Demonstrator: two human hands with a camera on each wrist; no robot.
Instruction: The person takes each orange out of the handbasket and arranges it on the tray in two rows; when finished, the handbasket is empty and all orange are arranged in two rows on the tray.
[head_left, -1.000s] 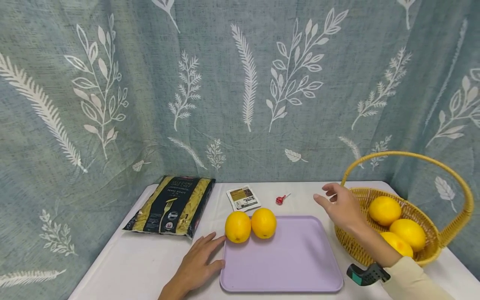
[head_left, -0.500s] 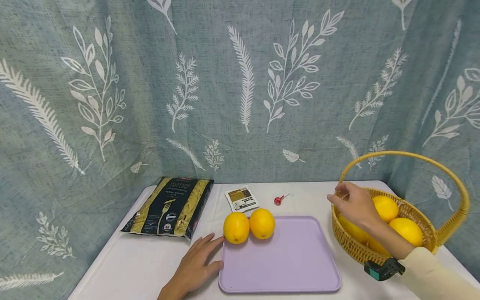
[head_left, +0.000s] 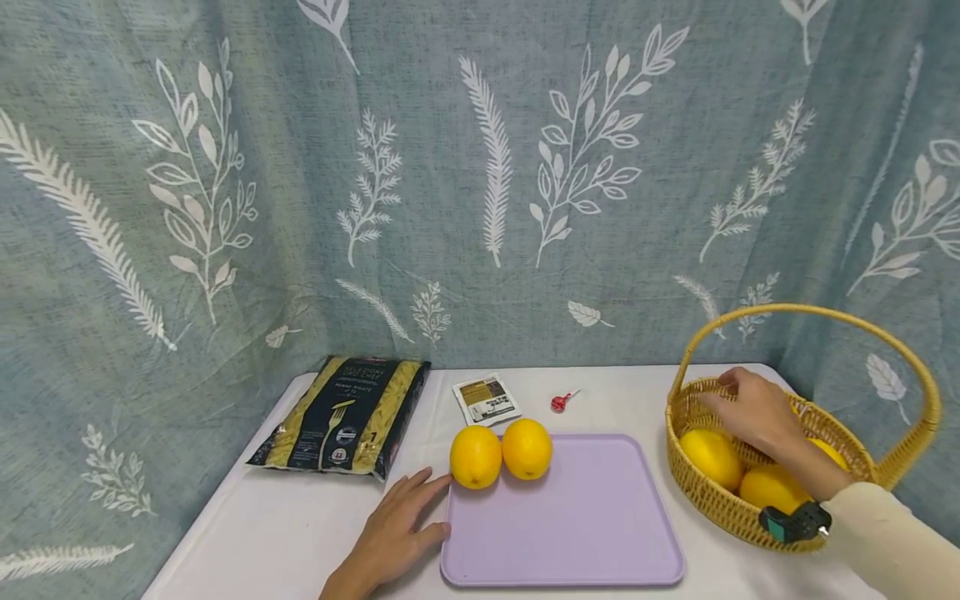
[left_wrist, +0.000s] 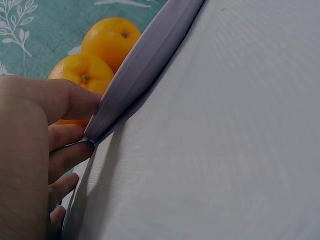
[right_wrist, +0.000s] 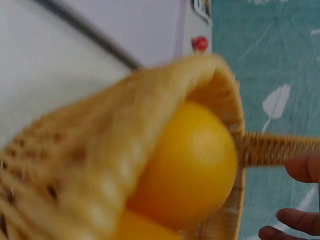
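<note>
My left hand (head_left: 393, 529) rests at the left edge of the lilac tray (head_left: 562, 533), its fingers spread and its thumb touching the rim. In the left wrist view, the fingertips meet the tray's rim (left_wrist: 132, 75). Two oranges (head_left: 476, 457) sit side by side in the tray's far left corner. Over the wicker basket (head_left: 701, 493) hovers my right hand (head_left: 761, 412), fingers apart and holding nothing. Several oranges lie in the basket, partly hidden by my right hand and forearm; one orange (right_wrist: 192, 160) fills the middle of the right wrist view.
A bag of penne pasta (head_left: 345, 415) lies at the back left. Behind the tray are a small flat sachet (head_left: 486, 398) and a red lollipop (head_left: 560, 403). The basket's tall handle (head_left: 810, 310) arches over its opening. A patterned curtain (head_left: 450, 167) hangs behind the table.
My right hand has moved right, from beside the basket's left rim to over its inside. The left hand, the tray and its two oranges stay as they were.
</note>
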